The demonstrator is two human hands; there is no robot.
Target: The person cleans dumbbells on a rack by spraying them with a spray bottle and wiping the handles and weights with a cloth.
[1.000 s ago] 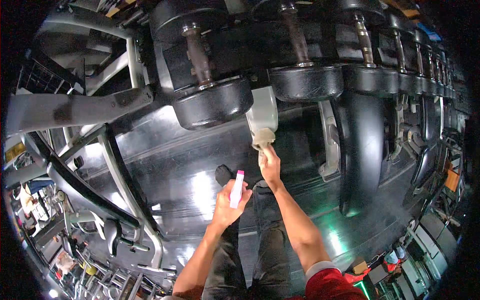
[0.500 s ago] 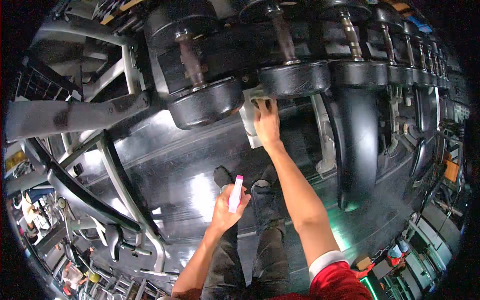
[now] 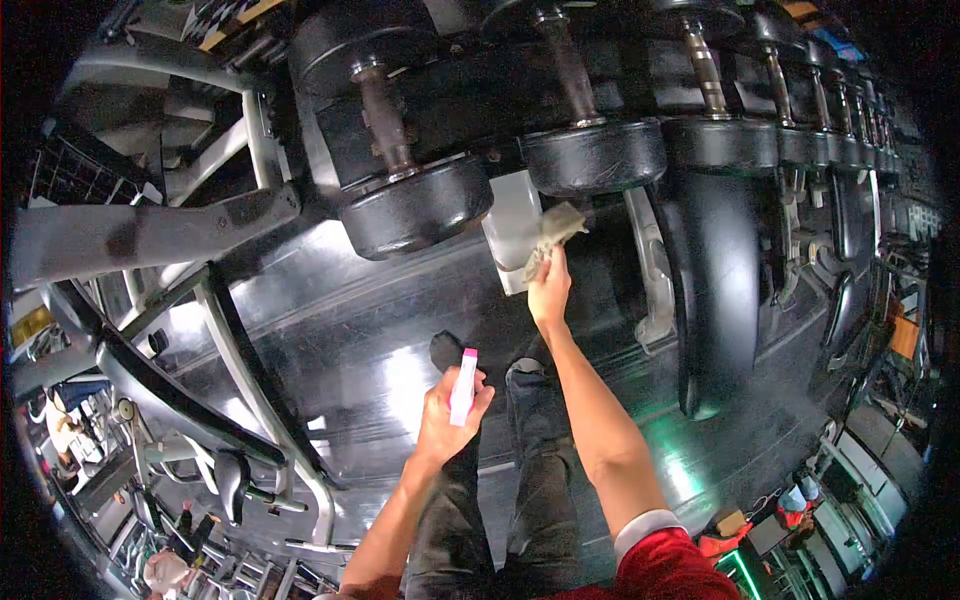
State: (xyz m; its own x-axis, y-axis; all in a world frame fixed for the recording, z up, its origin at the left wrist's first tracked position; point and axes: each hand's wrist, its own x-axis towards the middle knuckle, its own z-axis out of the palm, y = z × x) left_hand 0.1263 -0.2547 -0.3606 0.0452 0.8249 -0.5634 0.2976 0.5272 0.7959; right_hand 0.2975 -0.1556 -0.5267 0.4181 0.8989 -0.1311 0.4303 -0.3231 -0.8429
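Note:
My right hand (image 3: 550,290) is closed around a crumpled pale cloth (image 3: 560,225), held just in front of the light grey upright plate (image 3: 514,225) of the dumbbell rack. Low in the middle, over my shoes, my left hand (image 3: 447,412) grips a slim white bottle-like object with a pink top (image 3: 463,390). Above the cloth, a black dumbbell (image 3: 595,160) rests on the rack. Another large dumbbell (image 3: 415,210) lies to its left, with a worn metal handle.
More dumbbells (image 3: 720,145) line the rack toward the right. A black padded bench (image 3: 720,290) stands at my right. Grey machine frames (image 3: 150,235) fill the left side. The dark shiny floor (image 3: 350,330) lies below. Other people (image 3: 165,570) appear far off at the lower edges.
My right hand has drawn back and down from beneath the dumbbell, bringing the cloth into full view. My left hand has shifted slightly left, still holding the white and pink object.

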